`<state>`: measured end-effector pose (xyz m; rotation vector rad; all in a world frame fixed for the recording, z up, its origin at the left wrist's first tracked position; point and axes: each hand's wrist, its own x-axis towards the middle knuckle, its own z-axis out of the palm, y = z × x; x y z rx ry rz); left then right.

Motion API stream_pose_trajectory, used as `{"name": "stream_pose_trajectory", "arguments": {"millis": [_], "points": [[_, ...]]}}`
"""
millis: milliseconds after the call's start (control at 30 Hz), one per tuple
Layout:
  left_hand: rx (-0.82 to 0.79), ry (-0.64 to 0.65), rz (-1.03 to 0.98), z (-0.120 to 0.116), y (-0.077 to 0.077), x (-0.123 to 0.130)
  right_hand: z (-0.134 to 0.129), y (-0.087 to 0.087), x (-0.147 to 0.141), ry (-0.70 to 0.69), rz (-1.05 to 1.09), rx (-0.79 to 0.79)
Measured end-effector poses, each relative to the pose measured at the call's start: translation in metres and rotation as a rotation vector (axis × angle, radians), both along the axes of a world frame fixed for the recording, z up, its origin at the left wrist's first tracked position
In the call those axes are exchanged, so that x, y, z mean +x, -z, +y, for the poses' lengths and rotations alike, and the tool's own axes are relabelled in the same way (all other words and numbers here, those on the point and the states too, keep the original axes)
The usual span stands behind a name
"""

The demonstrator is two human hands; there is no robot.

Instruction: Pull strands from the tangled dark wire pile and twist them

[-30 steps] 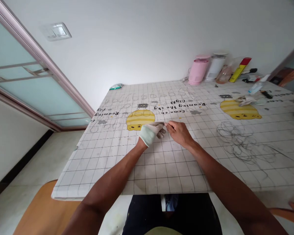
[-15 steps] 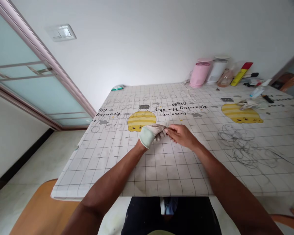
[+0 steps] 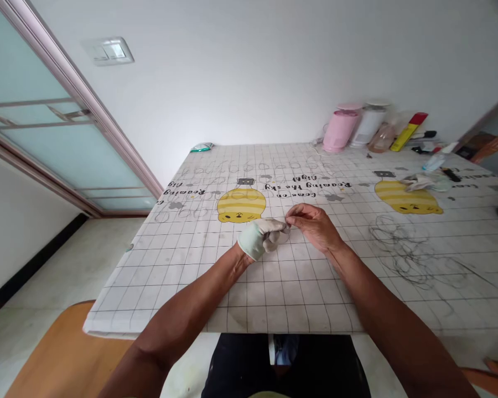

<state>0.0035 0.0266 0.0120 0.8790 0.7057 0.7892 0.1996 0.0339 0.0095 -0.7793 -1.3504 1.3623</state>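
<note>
My left hand, in a pale glove, is closed with its fingertips pinched on a thin wire loop, which shows only faintly. My bare right hand is closed too, thumb against forefinger, right beside the left fingertips at the same wire. How the wire runs between the fingers is too small to make out. Beyond the hands, several thin wire rings lie in rows on the checked tablecloth. To the right of my right hand is a loose tangle of thin dark wire.
A straight thin rod lies beside the tangle. A crumpled glove and a clear bottle are at the right. A pink cylinder, a white one and a yellow-red box stand by the wall. An orange chair is at lower left.
Both hands have shifted slightly; the left has turned and lowered a little, and the right has lifted its fingers higher. They stay together at the fingertips. The view has tilted slightly.
</note>
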Motion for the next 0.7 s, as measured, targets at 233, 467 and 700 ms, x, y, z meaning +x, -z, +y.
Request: {"name": "stream_pose_trajectory", "arguments": {"millis": [233, 467, 700], "points": [[0.001, -0.026, -0.005, -0.009, -0.007, 0.003, -0.002, -0.001, -0.005, 0.068, 0.097, -0.002], [0.069, -0.054, 0.127, -0.009, -0.009, 0.001, 0.002, -0.001, 0.002, -0.05, 0.226, -0.148], [-0.009, 0.139, 0.081, -0.005, -0.01, -0.004, 0.003, 0.001, 0.011, -0.241, 0.294, -0.18]]}}
